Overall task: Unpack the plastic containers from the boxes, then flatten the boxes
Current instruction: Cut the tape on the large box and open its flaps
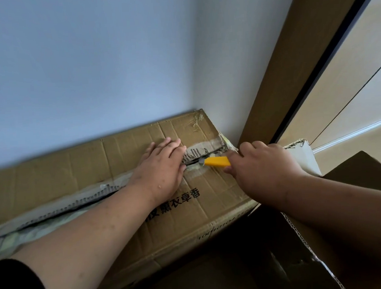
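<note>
Cardboard box (110, 172) sits against the wall (89, 61). Your left hand (161, 166) presses flat on its top, fingers straight; your right hand (261, 168) grips a yellow utility knife (215, 161), blade at the taped seam (54, 210).

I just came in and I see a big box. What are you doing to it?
A person is cutting open a taped cardboard box that sits against the wall. The right hand grips a yellow utility knife, its blade at the taped seam along the top. The left hand presses flat on the lid beside the blade. The box is still closed, so nothing has been unpacked from it yet.
</note>
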### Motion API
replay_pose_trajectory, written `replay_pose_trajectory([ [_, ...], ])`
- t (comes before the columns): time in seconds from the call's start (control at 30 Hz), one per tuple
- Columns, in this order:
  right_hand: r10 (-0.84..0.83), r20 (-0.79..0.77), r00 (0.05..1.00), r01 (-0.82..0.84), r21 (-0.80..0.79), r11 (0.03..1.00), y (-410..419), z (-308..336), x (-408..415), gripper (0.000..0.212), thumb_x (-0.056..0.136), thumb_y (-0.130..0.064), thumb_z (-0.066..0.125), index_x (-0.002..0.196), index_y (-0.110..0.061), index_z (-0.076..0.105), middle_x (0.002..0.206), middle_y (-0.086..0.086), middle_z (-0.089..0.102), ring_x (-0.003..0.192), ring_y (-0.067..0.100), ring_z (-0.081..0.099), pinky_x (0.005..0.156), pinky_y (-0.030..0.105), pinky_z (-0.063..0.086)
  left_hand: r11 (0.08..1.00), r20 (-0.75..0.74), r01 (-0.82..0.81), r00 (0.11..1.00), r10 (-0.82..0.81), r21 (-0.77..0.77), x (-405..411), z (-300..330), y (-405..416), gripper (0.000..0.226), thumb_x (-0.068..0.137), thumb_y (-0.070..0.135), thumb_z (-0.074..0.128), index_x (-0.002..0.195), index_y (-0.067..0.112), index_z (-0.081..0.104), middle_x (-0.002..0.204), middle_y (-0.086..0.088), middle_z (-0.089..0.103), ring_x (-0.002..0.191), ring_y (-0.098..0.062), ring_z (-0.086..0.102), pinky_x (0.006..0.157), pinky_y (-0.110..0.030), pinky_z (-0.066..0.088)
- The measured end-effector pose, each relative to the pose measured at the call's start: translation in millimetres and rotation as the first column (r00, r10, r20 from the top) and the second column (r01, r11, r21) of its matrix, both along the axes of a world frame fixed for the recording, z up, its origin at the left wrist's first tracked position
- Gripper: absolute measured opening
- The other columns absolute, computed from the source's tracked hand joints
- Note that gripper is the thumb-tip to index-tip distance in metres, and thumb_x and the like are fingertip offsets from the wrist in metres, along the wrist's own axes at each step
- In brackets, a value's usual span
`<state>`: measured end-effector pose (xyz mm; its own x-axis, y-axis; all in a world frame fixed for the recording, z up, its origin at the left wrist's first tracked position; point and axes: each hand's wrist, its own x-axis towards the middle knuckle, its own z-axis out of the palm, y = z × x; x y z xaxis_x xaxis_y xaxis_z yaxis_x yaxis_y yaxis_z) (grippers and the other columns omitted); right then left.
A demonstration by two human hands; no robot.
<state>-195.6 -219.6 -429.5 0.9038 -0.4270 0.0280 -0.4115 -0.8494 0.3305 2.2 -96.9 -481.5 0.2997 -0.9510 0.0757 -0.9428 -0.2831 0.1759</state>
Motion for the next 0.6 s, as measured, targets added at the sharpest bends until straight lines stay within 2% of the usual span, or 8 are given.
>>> replay_pose_trajectory([
  [0.2,-0.085,-0.059,0.995,0.081,-0.070,0.994,-21.8,14.1,-8.3,0.047,0.104,-0.052,0.021,0.130,-0.024,0.049,0.114,0.005,0.055,0.104,0.028,0.059,0.074,0.038,0.043,1.000,-0.004,-0.003,1.000,0.003,-0.025,3.1,-6.5,4.2,0.049,0.104,0.033,0.030,0.151,0.020,0.033,0.161,0.001,0.026,0.151,-0.017,0.012,0.122,-0.036,0.001],
  [0.33,-0.140,-0.081,0.987,0.130,-0.115,0.985,-31.5,19.5,-15.5,0.048,0.104,-0.052,0.019,0.127,-0.024,0.049,0.112,0.005,0.055,0.103,0.026,0.059,0.069,0.037,0.037,1.000,-0.002,-0.018,1.000,0.018,-0.014,3.3,-8.7,7.7,0.051,0.104,0.033,0.030,0.153,0.019,0.028,0.162,0.002,0.022,0.151,-0.016,0.009,0.123,-0.037,0.001],
  [0.6,-0.166,-0.081,0.983,0.153,-0.140,0.978,-30.9,22.4,-24.7,0.045,0.104,-0.050,0.019,0.125,-0.024,0.049,0.108,0.003,0.055,0.097,0.025,0.060,0.066,0.036,0.036,1.000,0.032,-0.012,0.999,0.012,-0.010,4.6,-6.9,8.7,0.051,0.104,0.032,0.031,0.153,0.018,0.028,0.162,0.000,0.022,0.151,-0.018,0.010,0.123,-0.038,0.003],
])
